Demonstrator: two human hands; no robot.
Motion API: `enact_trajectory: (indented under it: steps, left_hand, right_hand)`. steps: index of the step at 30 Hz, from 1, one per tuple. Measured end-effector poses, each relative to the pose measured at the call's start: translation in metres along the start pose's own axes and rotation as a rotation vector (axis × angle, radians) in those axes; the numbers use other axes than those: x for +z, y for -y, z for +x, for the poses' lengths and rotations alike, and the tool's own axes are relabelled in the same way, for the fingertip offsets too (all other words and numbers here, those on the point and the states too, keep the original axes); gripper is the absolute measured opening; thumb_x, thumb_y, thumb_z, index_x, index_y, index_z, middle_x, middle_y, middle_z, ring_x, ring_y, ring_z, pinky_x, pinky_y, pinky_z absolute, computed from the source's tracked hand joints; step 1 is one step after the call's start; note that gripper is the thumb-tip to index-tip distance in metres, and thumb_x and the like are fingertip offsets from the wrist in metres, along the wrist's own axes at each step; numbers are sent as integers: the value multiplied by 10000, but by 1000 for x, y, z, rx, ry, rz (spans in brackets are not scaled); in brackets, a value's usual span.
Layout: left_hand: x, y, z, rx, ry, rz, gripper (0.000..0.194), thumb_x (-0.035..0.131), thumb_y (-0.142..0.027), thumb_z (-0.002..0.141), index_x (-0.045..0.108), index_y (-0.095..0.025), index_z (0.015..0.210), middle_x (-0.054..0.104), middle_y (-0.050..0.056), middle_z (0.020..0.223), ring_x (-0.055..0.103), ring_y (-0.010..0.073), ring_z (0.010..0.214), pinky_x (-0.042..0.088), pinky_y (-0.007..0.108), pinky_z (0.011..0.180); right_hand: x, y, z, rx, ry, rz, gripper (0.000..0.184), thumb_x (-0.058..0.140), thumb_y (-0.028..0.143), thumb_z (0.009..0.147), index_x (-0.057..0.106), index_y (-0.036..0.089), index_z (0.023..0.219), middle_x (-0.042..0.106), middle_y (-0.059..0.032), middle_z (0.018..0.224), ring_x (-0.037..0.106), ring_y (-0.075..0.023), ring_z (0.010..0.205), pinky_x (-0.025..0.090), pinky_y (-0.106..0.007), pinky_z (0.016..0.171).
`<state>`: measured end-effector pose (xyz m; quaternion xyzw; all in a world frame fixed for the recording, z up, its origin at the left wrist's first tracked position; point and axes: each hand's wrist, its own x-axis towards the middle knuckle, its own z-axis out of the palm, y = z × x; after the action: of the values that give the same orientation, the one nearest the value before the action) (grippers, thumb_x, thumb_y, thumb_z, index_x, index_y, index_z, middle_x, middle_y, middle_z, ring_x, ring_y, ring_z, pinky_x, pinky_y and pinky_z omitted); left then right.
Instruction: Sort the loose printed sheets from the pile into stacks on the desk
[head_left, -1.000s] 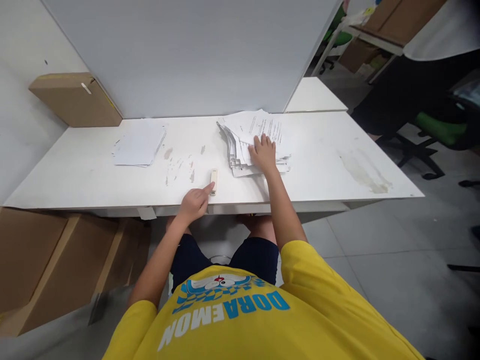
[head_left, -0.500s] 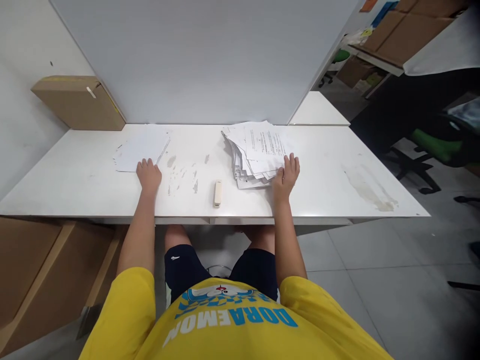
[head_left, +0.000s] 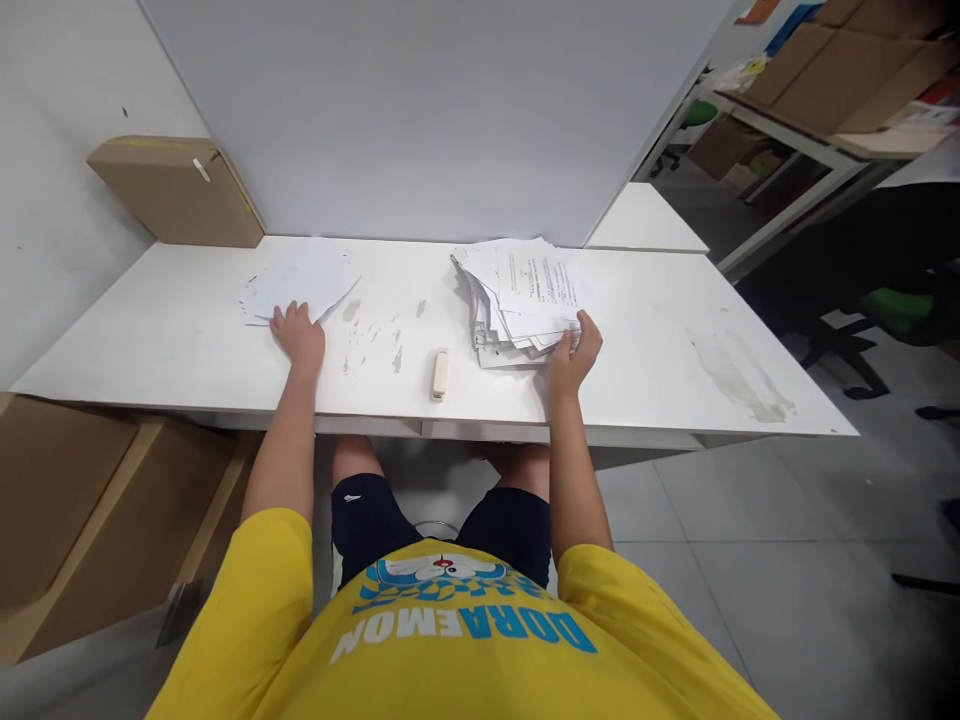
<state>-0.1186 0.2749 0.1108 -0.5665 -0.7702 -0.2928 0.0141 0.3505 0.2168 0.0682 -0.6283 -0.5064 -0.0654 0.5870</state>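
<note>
Two piles of paper lie on a white desk. My left hand (head_left: 300,338) lies on the near edge of the smaller, mostly blank paper pile (head_left: 300,275), fingers spread over the sheets. On the right is a thicker, untidy stack of printed papers (head_left: 525,290), its edges fanned out. My right hand (head_left: 576,355) is at that stack's near right corner, thumb and curled fingers around the paper edge; how many sheets are between them I cannot tell. Between my arms stands a small cream-coloured stapler-like object (head_left: 440,375), touched by neither hand.
A cardboard box (head_left: 180,195) leans at the back left against a grey partition (head_left: 420,120). Stains mark the white desk (head_left: 652,340). Open cardboard (head_left: 97,500) stands below left. Chairs and a table with boxes (head_left: 825,70) are off to the right.
The fingers of my right hand have curled in more at the stack's corner. My left hand has shifted slightly, and the sheets under it have moved a little. The view has tilted slightly.
</note>
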Motion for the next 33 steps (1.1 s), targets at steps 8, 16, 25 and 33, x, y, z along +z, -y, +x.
enact_trajectory:
  steps: [8, 16, 25, 33]
  left_hand:
    - [-1, 15, 20, -103, 27, -19, 688, 585, -494, 829, 514, -77, 1370, 382, 259, 1513, 242, 452, 1429, 159, 630, 1151]
    - [-5, 8, 18, -37, 21, 73, 660, 568, -589, 848, 595, -99, 1290, 473, 206, 1455, 353, 441, 1293, 288, 608, 1076]
    - [4, 4, 28, -100, -68, -19, 207, 428, -217, 913, 569, -103, 1012, 577, 185, 1153, 378, 368, 1200, 342, 628, 997]
    - [-26, -34, -26, 26, -117, -600, 173, 447, -286, 977, 478, -116, 964, 601, 113, 1027, 501, 248, 1154, 430, 468, 1040]
  right_hand:
    - [-1, 3, -3, 52, 42, 6, 439, 394, 309, 909, 562, 199, 1299, 593, -131, 1282, 529, -251, 1240, 402, -497, 1092]
    - [3, 9, 5, 126, 67, -6, 475, 374, 238, 863, 546, 160, 1298, 583, -156, 1294, 507, -242, 1243, 373, -466, 1116]
    - [0, 17, 9, 160, 108, -25, 467, 326, 242, 905, 520, 166, 1322, 565, -162, 1328, 474, -228, 1282, 343, -424, 1140]
    - [0, 16, 9, 95, -19, 77, 431, 297, 346, 953, 579, 168, 1227, 614, -163, 1199, 538, -247, 1205, 396, -473, 1086]
